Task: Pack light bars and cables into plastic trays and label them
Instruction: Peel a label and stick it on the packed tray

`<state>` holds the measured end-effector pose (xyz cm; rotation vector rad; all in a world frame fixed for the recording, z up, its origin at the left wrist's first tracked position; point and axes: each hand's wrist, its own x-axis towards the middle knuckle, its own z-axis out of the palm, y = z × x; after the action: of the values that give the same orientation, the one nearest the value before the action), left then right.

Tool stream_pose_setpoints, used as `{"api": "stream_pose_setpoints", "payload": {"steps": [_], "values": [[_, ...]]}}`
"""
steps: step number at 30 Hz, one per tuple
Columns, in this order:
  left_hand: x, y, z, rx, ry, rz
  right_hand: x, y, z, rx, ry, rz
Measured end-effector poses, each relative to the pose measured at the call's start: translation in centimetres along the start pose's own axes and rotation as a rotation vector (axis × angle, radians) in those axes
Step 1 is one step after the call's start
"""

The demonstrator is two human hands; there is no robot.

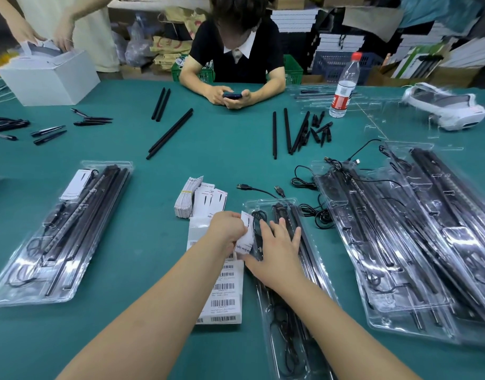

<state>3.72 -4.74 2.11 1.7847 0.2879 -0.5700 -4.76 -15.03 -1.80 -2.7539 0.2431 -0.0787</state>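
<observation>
On the green bench (142, 270), a packed tray (24, 281) lies far left. The barcode label sheet (226, 286) sits centre. The left hand (227, 229) pinches a white card (245, 237) at the centre tray (326, 281); the right hand (277, 250) lies spread on its light bars (304, 239).

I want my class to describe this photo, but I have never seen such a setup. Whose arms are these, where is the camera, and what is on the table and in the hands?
The camera sits on a worker's head, looking down, so the two bare arms are that worker's own. The left hand pinches a small white card; the right hand rests with straight fingers on a clear plastic tray holding black light bars and a cable. On the green table lie a barcode label sheet, a card stack, loose black rods, filled trays and a water bottle. Opposite, another person holds a phone.
</observation>
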Motion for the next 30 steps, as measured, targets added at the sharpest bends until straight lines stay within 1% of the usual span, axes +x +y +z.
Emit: {"api": "stream_pose_setpoints", "payload": {"steps": [3,7,13,16,24,26,30], "values": [[-0.2,0.1,0.1,0.001,-0.008,0.005,-0.1,0.4,0.1,0.072,0.008,-0.014],[-0.1,0.2,0.3,0.000,-0.004,0.003,0.0,0.6,-0.2,0.097,-0.020,-0.022],[0.7,-0.2,0.4,-0.031,0.050,0.008,-0.1,0.6,-0.1,0.125,-0.009,-0.022],[1.2,0.2,0.4,0.033,0.081,-0.007,-0.2,0.5,0.1,0.129,-0.002,-0.021],[0.8,0.7,-0.5,0.170,0.091,-0.027,-0.2,0.3,0.1,0.121,-0.022,-0.004],[0.5,0.5,-0.6,0.213,0.077,-0.010,-0.3,0.2,0.0,0.124,-0.022,-0.003],[0.0,0.6,-0.7,0.278,0.008,0.084,-0.3,0.1,0.0,0.112,-0.011,-0.006]]}}
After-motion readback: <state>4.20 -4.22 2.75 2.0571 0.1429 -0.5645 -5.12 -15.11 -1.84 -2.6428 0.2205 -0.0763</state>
